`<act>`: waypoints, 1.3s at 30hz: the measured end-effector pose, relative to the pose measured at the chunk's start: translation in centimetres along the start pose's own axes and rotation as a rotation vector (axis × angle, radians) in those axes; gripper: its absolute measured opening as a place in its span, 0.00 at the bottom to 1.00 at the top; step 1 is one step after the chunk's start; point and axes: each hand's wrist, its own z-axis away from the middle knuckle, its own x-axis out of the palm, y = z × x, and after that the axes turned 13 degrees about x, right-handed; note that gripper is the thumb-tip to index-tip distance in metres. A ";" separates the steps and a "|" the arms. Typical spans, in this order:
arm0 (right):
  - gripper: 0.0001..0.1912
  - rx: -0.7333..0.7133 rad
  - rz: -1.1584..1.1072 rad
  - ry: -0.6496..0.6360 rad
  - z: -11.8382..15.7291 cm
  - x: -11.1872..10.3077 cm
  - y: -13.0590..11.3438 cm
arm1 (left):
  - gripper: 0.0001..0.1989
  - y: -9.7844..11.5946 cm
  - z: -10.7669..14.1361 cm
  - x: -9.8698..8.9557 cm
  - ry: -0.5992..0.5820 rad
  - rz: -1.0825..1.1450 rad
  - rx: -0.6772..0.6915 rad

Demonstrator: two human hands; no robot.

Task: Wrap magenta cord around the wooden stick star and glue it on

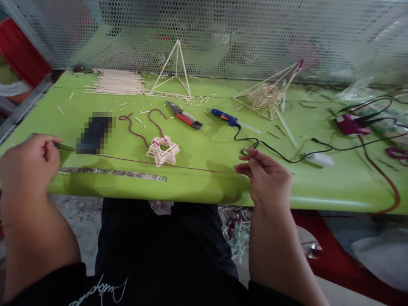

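Near the table's left front, my left hand (pixel 33 163) is closed round a thin tool with a dark handle, whose metal shaft points right. A purple cord (pixel 127 160) runs from near that tool across to the right. My right hand (pixel 266 174) is raised over the front edge, thumb and fingertips pinched together near the cord's right end; what they hold is too small to make out. Between my hands lies a star-shaped stack of pale sticks (pixel 163 151), with curling purple cord tied to it. The taut cord passes across its lower part.
Pliers (pixel 185 117) and a blue glue gun (pixel 223 115) lie mid-table. Behind are stick piles (pixel 117 82), a stick pyramid (pixel 177 63) and a larger stick frame (pixel 267 93). A ruler-like strip (pixel 121 173) lies in front; cables (pixel 287 158) cross the right side.
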 end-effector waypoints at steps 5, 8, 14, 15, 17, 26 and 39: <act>0.28 -0.079 0.329 0.148 0.3 -0.8 0.9 | 0.25 3.3 -2.3 0.7 -0.029 -0.028 -0.006; 0.26 -0.084 0.516 0.220 0.7 -2.9 0.8 | 0.24 3.8 -3.7 1.7 -0.103 -0.005 0.014; 0.18 -0.117 0.748 0.250 0.7 -5.7 -0.2 | 0.26 3.0 -4.8 4.0 -0.119 0.027 0.062; 0.17 -0.141 0.762 0.253 0.8 -5.8 -0.4 | 0.26 2.7 -4.6 4.0 -0.086 0.036 0.076; 0.15 -0.184 0.773 0.270 1.0 -6.2 -0.8 | 0.26 2.4 -4.0 3.7 -0.002 0.056 0.097; 0.12 -0.475 0.713 -0.023 2.8 -4.2 -2.6 | 0.13 9.9 6.6 5.0 0.292 0.328 0.612; 0.07 -0.697 0.828 -0.624 3.0 5.9 -2.3 | 0.35 22.8 11.9 9.4 0.069 0.404 1.073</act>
